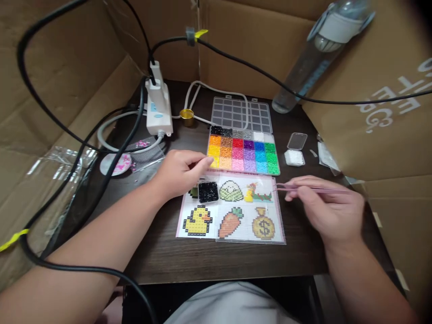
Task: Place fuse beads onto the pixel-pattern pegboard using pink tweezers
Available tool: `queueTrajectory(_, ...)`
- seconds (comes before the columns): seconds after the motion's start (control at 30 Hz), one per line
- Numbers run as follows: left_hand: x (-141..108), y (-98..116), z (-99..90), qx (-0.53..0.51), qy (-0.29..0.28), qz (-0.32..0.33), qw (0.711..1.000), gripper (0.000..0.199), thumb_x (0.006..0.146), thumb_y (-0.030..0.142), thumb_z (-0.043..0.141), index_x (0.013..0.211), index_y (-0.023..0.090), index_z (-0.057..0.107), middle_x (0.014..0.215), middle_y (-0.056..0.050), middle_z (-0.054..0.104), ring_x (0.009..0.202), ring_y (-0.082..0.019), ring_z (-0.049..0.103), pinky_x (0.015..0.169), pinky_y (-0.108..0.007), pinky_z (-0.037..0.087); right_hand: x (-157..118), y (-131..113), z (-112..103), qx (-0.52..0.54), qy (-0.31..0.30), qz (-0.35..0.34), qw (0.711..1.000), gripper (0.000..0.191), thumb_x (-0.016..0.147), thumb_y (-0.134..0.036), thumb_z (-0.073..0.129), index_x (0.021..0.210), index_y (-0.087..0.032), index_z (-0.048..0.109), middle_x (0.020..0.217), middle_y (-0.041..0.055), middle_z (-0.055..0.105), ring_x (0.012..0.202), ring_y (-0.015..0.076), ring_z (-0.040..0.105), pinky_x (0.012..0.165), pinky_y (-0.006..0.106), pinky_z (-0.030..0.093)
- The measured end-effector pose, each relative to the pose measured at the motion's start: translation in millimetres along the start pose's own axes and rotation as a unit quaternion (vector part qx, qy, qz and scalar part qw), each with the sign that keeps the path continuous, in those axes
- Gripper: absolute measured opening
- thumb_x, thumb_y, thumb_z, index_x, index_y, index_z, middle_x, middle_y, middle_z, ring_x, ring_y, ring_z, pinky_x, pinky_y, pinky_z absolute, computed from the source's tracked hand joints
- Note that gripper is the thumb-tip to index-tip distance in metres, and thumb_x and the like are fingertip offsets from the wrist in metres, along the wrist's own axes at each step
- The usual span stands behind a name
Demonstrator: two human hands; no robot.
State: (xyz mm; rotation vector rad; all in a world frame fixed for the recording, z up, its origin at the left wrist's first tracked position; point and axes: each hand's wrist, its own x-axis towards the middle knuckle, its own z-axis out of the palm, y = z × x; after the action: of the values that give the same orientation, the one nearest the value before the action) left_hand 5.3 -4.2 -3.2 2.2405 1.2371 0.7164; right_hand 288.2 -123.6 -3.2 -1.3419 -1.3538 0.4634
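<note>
My right hand holds a pair of pink tweezers, their tips pointing left at the right edge of the pattern sheet. Thumb and fingers of my left hand are pinched together by the yellow compartments of the bead box; whatever lies between them is hidden. Just below that hand, a small clear dish of black beads rests on the sheet. Printed on the sheet are pixel pictures, among them a yellow duck, a carrot and a money bag.
Behind the bead box lies its open lid. A small box with white contents stands at the right. A power strip, a gold ring-shaped object, and a round pad with pink beads are left. Black cables cross overhead; a bottle leans behind.
</note>
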Motion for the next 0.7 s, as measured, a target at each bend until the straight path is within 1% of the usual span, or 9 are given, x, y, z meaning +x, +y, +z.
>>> queueTrajectory(0.1, 0.9, 1.7, -1.9, 0.014, -0.003, -0.01, 1.0, 0.037, 0.089, 0.043, 0.052, 0.071, 0.017, 0.071, 0.062, -0.002, 0.065, 0.057, -0.011, 0.052, 0.054, -0.024, 0.035, -2.3, 10.3, 7.1, 0.085, -0.077, 0.028, 0.993, 0.006, 0.081, -0.021, 0.069, 0.079, -0.019, 0.075, 0.089, 0.0073, 0.073, 0.068, 0.0185, 0.069, 0.053, 0.031, 0.057)
queueTrajectory(0.17, 1.3, 2.0, -2.5, 0.02, -0.005, -0.015, 1.0, 0.037, 0.089, 0.045, 0.052, 0.071, 0.018, 0.071, 0.063, -0.002, 0.066, 0.057, -0.012, 0.053, 0.055, -0.024, 0.036, -2.1, 12.7, 8.5, 0.096, -0.109, 0.054, 0.988, 0.008, 0.082, -0.021, 0.069, 0.084, -0.019, 0.075, 0.092, 0.0071, 0.073, 0.064, 0.0159, 0.067, 0.052, 0.03, 0.057)
queueTrajectory(0.23, 1.6, 1.4, -2.2, 0.022, -0.005, -0.016, 1.0, 0.036, 0.088, 0.045, 0.053, 0.071, 0.019, 0.071, 0.063, -0.002, 0.066, 0.058, -0.012, 0.054, 0.055, -0.025, 0.037, -1.1, 13.2, 8.2, 0.084, -0.129, 0.068, 0.986, 0.008, 0.082, -0.022, 0.068, 0.084, -0.019, 0.076, 0.09, 0.0068, 0.074, 0.065, 0.0162, 0.068, 0.052, 0.029, 0.058)
queueTrajectory(0.33, 1.6, -0.5, -1.0, 0.017, -0.001, -0.016, 1.0, 0.036, 0.088, 0.046, 0.053, 0.071, 0.019, 0.071, 0.064, -0.002, 0.066, 0.059, -0.013, 0.055, 0.055, -0.025, 0.037, 1.0, 12.6, 8.5, 0.064, -0.135, 0.054, 0.987, 0.009, 0.082, -0.019, 0.067, 0.083, -0.02, 0.076, 0.084, 0.0049, 0.075, 0.074, 0.0185, 0.07, 0.057, 0.029, 0.059)
queueTrajectory(0.47, 1.6, -0.2, -0.9, 0.011, 0.0, -0.016, 1.0, 0.037, 0.087, 0.046, 0.053, 0.069, 0.019, 0.071, 0.063, -0.003, 0.066, 0.059, -0.013, 0.055, 0.055, -0.025, 0.037, 3.7, 11.2, 11.9, 0.055, -0.156, 0.029, 0.986, 0.015, 0.083, -0.012, 0.066, 0.082, -0.023, 0.077, 0.081, 0.0014, 0.075, 0.078, 0.0171, 0.072, 0.067, 0.028, 0.06)
queueTrajectory(0.57, 1.6, 2.6, -2.2, 0.006, -0.002, -0.02, 1.0, 0.036, 0.086, 0.045, 0.054, 0.068, 0.019, 0.071, 0.06, -0.003, 0.065, 0.058, -0.014, 0.055, 0.054, -0.024, 0.037, 4.8, 10.8, 14.4, 0.043, -0.157, 0.03, 0.986, 0.015, 0.083, -0.012, 0.066, 0.08, -0.021, 0.076, 0.08, 0.0017, 0.075, 0.078, 0.0169, 0.072, 0.068, 0.028, 0.059)
queueTrajectory(0.7, 1.7, 5.6, -3.5, 0.008, -0.001, -0.021, 1.0, 0.035, 0.085, 0.046, 0.054, 0.069, 0.019, 0.071, 0.057, -0.002, 0.063, 0.057, -0.014, 0.053, 0.052, -0.024, 0.037, 4.5, 11.3, 15.8, 0.018, -0.146, 0.04, 0.988, 0.011, 0.082, -0.016, 0.066, 0.079, -0.02, 0.076, 0.08, 0.0028, 0.076, 0.076, 0.0176, 0.072, 0.066, 0.028, 0.06)
